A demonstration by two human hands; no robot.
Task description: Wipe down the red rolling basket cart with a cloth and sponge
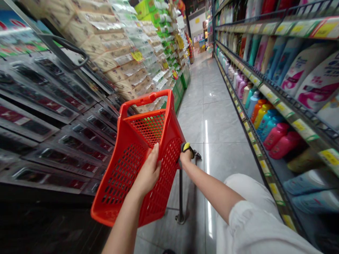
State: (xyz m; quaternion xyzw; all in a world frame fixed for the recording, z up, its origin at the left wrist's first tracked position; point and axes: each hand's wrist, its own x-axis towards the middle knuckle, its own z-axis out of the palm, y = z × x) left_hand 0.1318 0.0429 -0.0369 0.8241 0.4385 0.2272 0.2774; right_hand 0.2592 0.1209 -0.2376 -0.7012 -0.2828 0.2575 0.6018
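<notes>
A red plastic shopping basket (127, 176) with perforated sides stands tilted before me, its mouth turned towards me. My left hand (149, 171) rests against it, fingers stretched out, with nothing visible in the palm. At the basket's right side, my right hand (185, 157) is closed around a yellow-and-black handled tool (186, 146). A dark metallic piece (197, 154) sticks out just beyond that fist; its exact kind is unclear. Below the basket a thin dark metal leg (180, 197) reaches down to the floor.
Shelves (265, 88) of colourful bottles (277, 135) line the right side. On the left hang packaged goods (76, 141) on a dark rack, and stacked tissue packs (116, 49) rise behind. A grey tiled aisle (219, 116) runs ahead between them.
</notes>
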